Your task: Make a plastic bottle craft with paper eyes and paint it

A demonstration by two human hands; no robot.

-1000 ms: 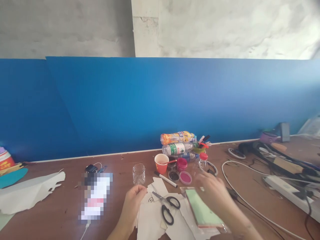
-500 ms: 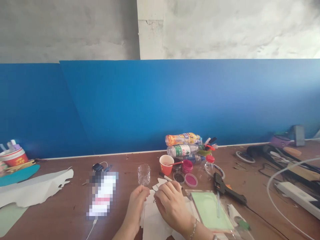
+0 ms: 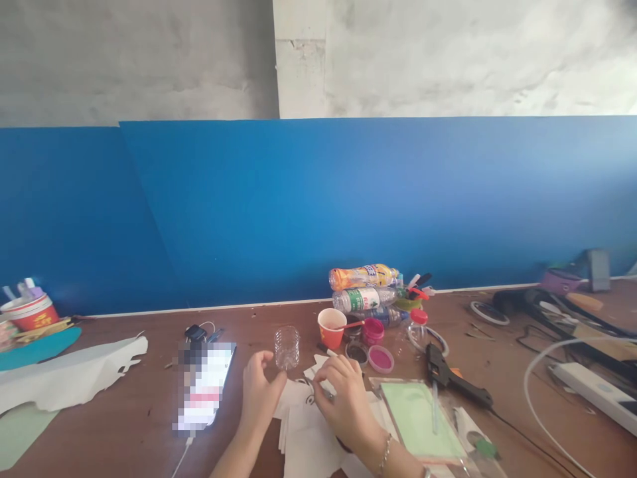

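Note:
My left hand (image 3: pixel 261 392) is raised over the table with thumb and fingers apart, holding nothing. It is close to a clear cut plastic bottle piece (image 3: pixel 287 346). My right hand (image 3: pixel 343 395), a bracelet at its wrist, is over a pile of white paper (image 3: pixel 311 438) with its fingers curled in. Whatever those fingers pinch is hidden or too small to name. Between the hands lies a white paper piece (image 3: pixel 291 396) with black curved marks. A dark edge shows beneath the right palm, but I cannot make it out.
A red paper cup (image 3: pixel 331 328) with a brush stands behind the hands, beside pink paint pots (image 3: pixel 373 330) and plastic bottles (image 3: pixel 365 299). To the right are a green sheet pack (image 3: pixel 421 415) and a glue gun (image 3: pixel 452 378). A phone (image 3: pixel 206 388) lies left.
My left hand has let go of the white paper piece and moved slightly left, its fingers opening. The marked piece now shows more between the hands. My right hand has barely moved.

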